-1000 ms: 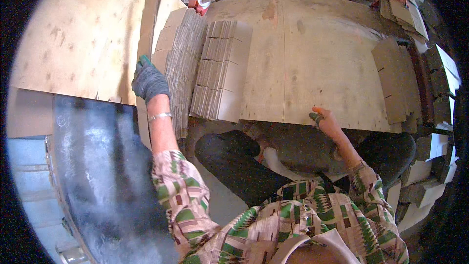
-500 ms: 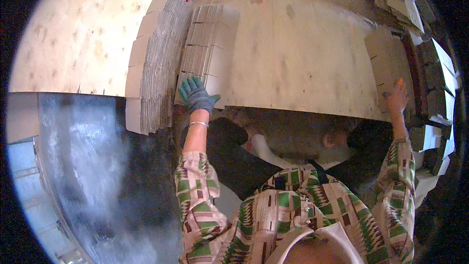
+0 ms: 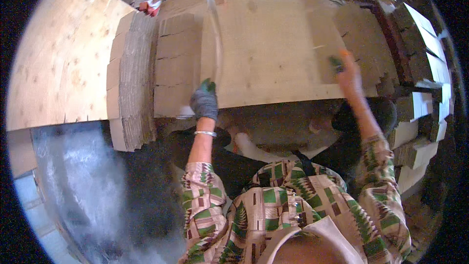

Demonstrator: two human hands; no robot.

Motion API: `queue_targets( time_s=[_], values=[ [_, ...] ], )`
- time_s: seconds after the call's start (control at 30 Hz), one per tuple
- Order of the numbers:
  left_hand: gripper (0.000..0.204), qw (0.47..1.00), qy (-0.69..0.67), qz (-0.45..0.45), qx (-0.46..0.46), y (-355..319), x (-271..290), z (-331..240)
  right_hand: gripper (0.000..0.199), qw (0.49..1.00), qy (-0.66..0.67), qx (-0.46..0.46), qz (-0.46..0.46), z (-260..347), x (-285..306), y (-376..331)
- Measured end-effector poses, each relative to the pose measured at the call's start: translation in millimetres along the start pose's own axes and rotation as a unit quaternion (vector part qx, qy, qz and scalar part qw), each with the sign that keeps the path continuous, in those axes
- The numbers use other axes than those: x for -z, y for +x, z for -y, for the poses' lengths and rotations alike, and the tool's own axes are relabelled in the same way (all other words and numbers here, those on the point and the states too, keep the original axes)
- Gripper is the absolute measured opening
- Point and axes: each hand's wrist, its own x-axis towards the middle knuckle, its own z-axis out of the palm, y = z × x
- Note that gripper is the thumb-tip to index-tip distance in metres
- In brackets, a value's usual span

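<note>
The cardboard sheet (image 3: 215,44) stands up on its thin edge near the front edge of the counter (image 3: 273,34), just right of the flat pile. The left hand (image 3: 204,101), in a grey and green glove, has its grip pinched on the sheet's near end, so I think it is lifting this one sheet off the pile. The right hand (image 3: 348,76) reaches to the right side of the counter and lies blurred on a flat cardboard piece (image 3: 359,44); I cannot tell if its grip is spread or pressed together. The stack of flat cardboard (image 3: 176,63) lies at the left end, with a second, thicker stack (image 3: 129,83) hanging over the left edge. That makes two stacks there and one sheet up. More folded boxes (image 3: 420,34) are piled past the right edge, too many to count.
</note>
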Motion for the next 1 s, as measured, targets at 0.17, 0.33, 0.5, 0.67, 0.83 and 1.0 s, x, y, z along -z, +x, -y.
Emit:
queue_targets(
  time_s=[0.17,0.33,0.5,0.67,0.83,1.0],
  values=[
    [0.027,0.993,-0.044,0.085,-0.068,-39.6,-66.6,-58.1,0.091,0.986,0.068,0.114,0.096,82.0,-78.8,-39.5],
    [0.029,0.984,-0.042,0.126,-0.118,-64.3,-79.5,-92.1,0.090,0.967,-0.025,0.209,0.145,61.5,-107.3,-40.5],
    [0.036,0.968,-0.069,0.228,-0.078,-61.4,-54.2,-104.6,0.099,0.954,-0.086,0.175,0.226,54.0,-130.4,-47.9],
    [0.098,0.993,0.035,-0.049,-0.097,-16.1,-40.6,-10.9,0.094,0.949,-0.089,0.150,0.263,76.4,-116.3,-35.9],
    [0.104,0.937,0.325,0.038,0.121,37.5,17.2,84.3,0.083,0.961,-0.048,0.272,0.020,89.6,-118.1,-12.2],
    [0.045,0.969,0.239,-0.050,0.047,33.3,23.9,121.2,0.085,0.952,-0.129,0.140,0.238,100.7,-158.8,9.1]
  ],
)
